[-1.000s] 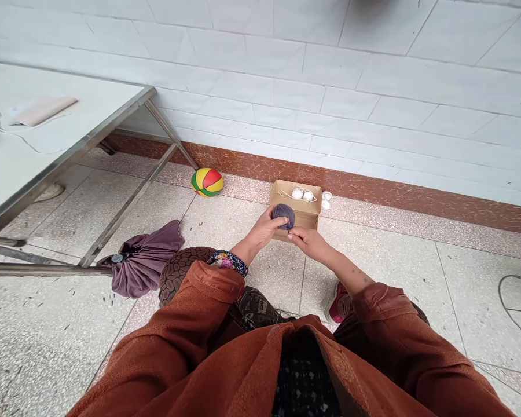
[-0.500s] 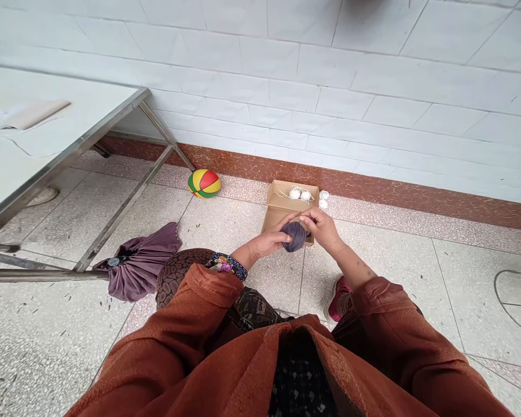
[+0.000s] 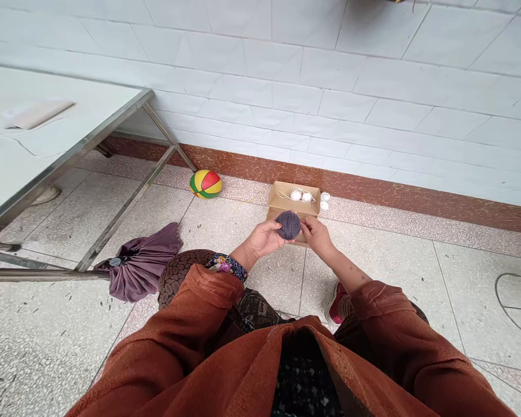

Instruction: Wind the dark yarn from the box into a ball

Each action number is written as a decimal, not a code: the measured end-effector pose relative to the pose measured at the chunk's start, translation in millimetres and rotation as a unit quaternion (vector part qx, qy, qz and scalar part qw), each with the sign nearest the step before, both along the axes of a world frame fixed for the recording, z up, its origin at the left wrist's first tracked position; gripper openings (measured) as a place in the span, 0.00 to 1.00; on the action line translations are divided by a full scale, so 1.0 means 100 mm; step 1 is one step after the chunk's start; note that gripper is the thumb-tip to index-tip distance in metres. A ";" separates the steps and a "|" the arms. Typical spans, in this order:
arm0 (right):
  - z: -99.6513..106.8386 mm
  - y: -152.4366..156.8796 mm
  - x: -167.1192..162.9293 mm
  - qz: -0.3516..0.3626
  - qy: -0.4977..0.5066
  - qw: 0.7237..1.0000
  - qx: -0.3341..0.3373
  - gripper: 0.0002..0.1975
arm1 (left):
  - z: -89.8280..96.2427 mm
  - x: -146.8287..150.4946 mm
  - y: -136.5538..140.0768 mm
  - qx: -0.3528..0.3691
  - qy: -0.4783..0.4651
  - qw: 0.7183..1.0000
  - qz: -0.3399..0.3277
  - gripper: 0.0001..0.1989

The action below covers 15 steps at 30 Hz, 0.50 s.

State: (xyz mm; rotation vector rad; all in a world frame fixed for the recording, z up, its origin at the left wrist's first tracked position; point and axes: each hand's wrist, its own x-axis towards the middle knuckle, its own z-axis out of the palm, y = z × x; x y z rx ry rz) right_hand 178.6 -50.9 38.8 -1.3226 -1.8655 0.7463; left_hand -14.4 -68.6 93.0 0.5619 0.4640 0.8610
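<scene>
A dark purple-grey ball of yarn (image 3: 289, 225) rests in my left hand (image 3: 263, 238), whose thumb and fingers are wrapped round its left and lower sides. Close against the right side of the ball is my right hand (image 3: 316, 234), its fingers curled in a pinch; what lies between them is too small to make out. Beneath both hands an open cardboard box (image 3: 275, 197) stands on the floor, partly covered by them and the yarn. White yarn balls (image 3: 296, 194) with loose strands lie at its far side.
More small white balls (image 3: 325, 201) sit right of the box by the tiled wall (image 3: 282, 92). A colourful ball (image 3: 205, 184) lies near the metal-framed table (image 3: 108, 116) at left. Purple cloth (image 3: 143, 263) is by the table leg; a wire frame (image 3: 518, 304) is at far right.
My right hand has moved from over the top of the yarn ball down to its right side. The ball has turned and risen slightly in my left hand, showing more of itself.
</scene>
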 end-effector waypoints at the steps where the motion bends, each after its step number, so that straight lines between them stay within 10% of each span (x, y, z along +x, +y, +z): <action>1: -0.01 0.00 0.01 -0.001 -0.008 1.000 0.001 0.10 | -0.01 0.00 0.01 -0.001 0.006 1.000 0.006 0.28; 7: 0.02 -0.05 0.00 0.089 -0.027 0.996 -0.004 0.11 | -0.11 -0.01 0.10 0.010 0.088 0.990 0.110 0.25; 11: 0.26 -0.14 0.00 0.222 0.015 0.975 -0.008 0.11 | -0.17 -0.03 0.16 0.068 0.216 0.957 0.181 0.30; 15: 0.56 -0.15 0.09 0.210 0.064 0.976 -0.003 0.11 | -0.24 0.01 0.16 0.156 0.328 0.917 0.167 0.40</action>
